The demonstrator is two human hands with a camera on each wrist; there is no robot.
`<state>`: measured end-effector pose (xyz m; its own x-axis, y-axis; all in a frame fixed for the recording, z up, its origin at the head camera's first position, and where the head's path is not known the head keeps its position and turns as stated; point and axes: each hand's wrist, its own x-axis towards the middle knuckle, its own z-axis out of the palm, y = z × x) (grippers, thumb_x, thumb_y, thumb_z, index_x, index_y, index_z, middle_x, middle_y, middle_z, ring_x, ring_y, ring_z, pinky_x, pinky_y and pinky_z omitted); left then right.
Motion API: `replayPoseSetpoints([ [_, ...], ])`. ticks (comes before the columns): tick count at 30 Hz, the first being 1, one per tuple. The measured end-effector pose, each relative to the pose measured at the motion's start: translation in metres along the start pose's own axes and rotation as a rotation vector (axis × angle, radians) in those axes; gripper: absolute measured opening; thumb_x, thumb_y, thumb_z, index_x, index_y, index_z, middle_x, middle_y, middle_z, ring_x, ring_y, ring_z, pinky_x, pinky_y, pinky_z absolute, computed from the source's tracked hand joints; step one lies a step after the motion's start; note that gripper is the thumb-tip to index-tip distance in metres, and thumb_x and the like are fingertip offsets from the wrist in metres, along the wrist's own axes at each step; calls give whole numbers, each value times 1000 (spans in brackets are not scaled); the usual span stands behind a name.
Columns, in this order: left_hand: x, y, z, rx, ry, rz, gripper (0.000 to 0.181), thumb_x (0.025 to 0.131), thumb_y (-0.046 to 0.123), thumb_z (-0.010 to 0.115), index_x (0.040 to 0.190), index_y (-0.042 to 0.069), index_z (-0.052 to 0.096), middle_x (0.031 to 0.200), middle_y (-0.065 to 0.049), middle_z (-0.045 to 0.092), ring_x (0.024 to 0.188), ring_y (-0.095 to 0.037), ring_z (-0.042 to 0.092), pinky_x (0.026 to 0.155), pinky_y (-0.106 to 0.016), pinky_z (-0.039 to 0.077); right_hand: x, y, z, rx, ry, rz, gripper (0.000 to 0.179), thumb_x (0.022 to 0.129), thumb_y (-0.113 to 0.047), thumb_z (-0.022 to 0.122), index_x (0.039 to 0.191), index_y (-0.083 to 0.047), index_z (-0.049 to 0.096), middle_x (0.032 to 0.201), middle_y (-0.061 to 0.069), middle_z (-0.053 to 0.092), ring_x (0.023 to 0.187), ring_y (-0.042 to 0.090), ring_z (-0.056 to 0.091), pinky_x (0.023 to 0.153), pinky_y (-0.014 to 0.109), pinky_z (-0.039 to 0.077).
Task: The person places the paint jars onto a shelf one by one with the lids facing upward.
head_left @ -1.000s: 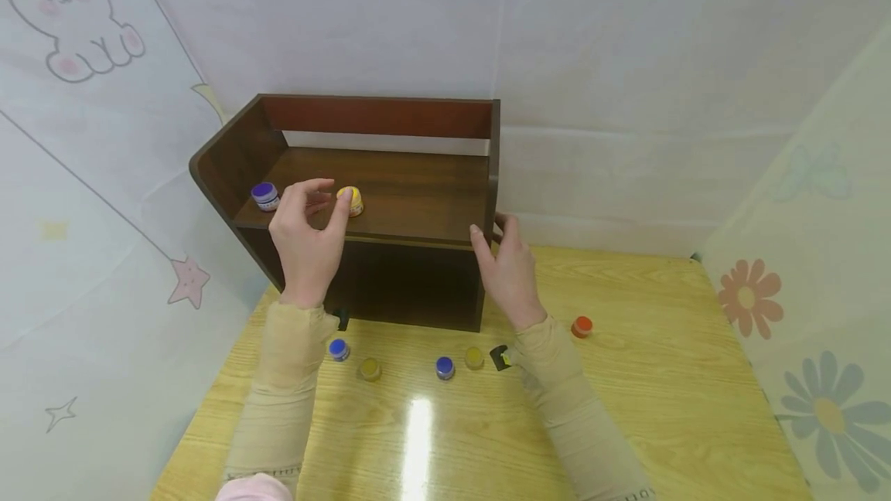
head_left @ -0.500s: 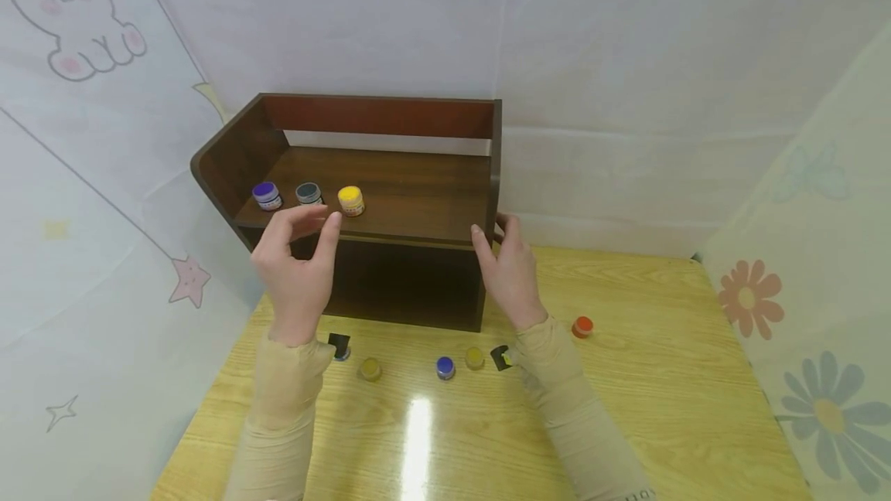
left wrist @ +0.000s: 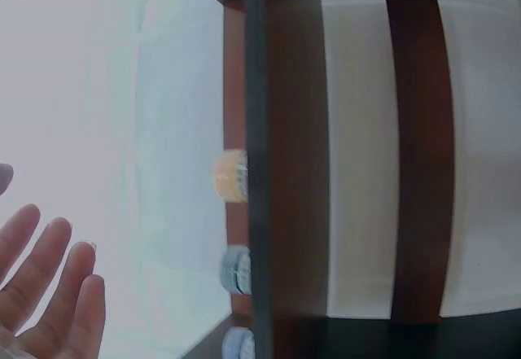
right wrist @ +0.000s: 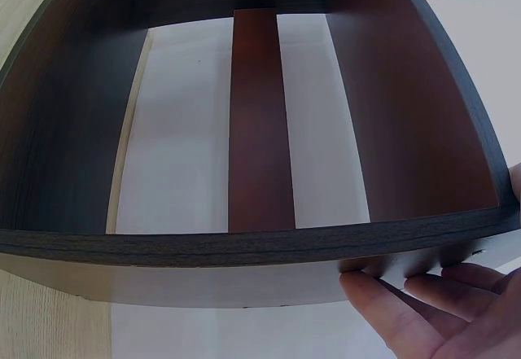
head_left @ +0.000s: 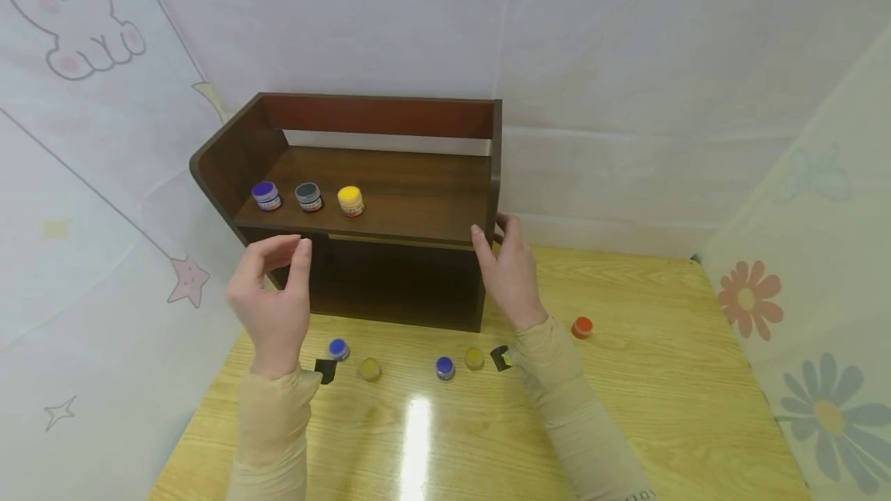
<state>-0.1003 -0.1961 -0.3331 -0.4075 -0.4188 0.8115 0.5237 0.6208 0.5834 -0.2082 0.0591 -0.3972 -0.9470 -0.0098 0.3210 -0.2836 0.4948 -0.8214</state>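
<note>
In the head view, my left hand (head_left: 273,308) is in front of the shelf's left part, holding nothing, its thumb and fingers loosely bent. The left wrist view has its fingers (left wrist: 57,261) apart from the shelf. With the right hand (head_left: 511,273) I grip the right side panel of the dark brown shelf (head_left: 418,184), fingers (right wrist: 399,310) against its outer face. On the upper board stand a purple-lidded jar (head_left: 267,196), a dark-lidded jar (head_left: 309,197) and a yellow-lidded jar (head_left: 351,201) in a row along the front.
Jars with blue lids (head_left: 339,349) and yellow lids stand on the wooden table (head_left: 647,408) before the shelf; among them are another blue jar (head_left: 445,368) and a yellow jar (head_left: 474,358). A red-lidded jar (head_left: 582,327) is to the right. Printed cloth (head_left: 626,99) hangs behind.
My left hand has moved away from the yellow-lidded jar, down and to the left, uncovering the dark-lidded jar. The right hand stays at the side panel.
</note>
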Motion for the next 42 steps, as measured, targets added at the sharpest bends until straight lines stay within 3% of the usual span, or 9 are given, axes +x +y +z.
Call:
replayPoseSetpoints([
  [4,-8,-12,-6,36,7,-32,12,88,-8,74,95,-15,68,88,-25,70,83,0,60,77,-22,49,0,0,0,2,-4,3,59,104,-46,53,141,-2,43,143,21,54,122,37,60,91,51,54],
  [8,-19,-38,-10,71,-4,-87,12,89,-3,76,97,-11,71,91,-19,72,82,-1,61,77,-21,50,0,1,0,0,-8,9,61,105,-49,52,143,-2,42,144,21,53,122,37,60,91,52,54],
  [15,-36,-76,-18,126,-74,-190,19,93,15,77,101,-2,74,93,-8,73,84,-6,63,76,-23,52,0,2,0,1,-10,6,63,104,-51,51,143,-2,42,144,22,53,122,37,59,91,52,54],
  [19,-47,-94,-19,166,-190,-314,28,96,29,74,105,3,74,94,-3,72,85,-12,64,77,-23,51,1,3,-1,5,-10,11,63,104,-52,50,143,-3,42,144,21,53,123,37,59,92,51,54],
  [25,-64,-121,-22,299,-480,-525,46,96,52,66,114,10,71,103,-5,71,91,-23,67,78,-39,54,1,2,0,2,-5,13,62,104,-51,51,142,-3,43,143,21,53,123,36,59,92,51,54],
  [28,-73,-132,-23,327,-532,-576,49,96,53,66,114,7,71,104,-10,72,93,-27,67,79,-46,55,1,2,0,3,-10,10,62,104,-50,52,142,-2,42,144,21,52,123,36,59,92,51,54],
  [34,-90,-153,-26,399,-594,-646,50,96,54,65,113,7,70,104,-12,71,93,-28,66,77,-44,53,1,2,0,6,-13,12,63,104,-51,51,143,-3,42,146,21,52,124,37,59,92,51,54],
  [42,-112,-171,-33,501,-787,-733,59,96,57,63,118,2,67,110,-18,70,88,-32,67,72,-47,54,0,1,0,-3,-9,10,61,104,-49,52,142,-2,42,145,21,52,123,37,59,93,52,53],
])
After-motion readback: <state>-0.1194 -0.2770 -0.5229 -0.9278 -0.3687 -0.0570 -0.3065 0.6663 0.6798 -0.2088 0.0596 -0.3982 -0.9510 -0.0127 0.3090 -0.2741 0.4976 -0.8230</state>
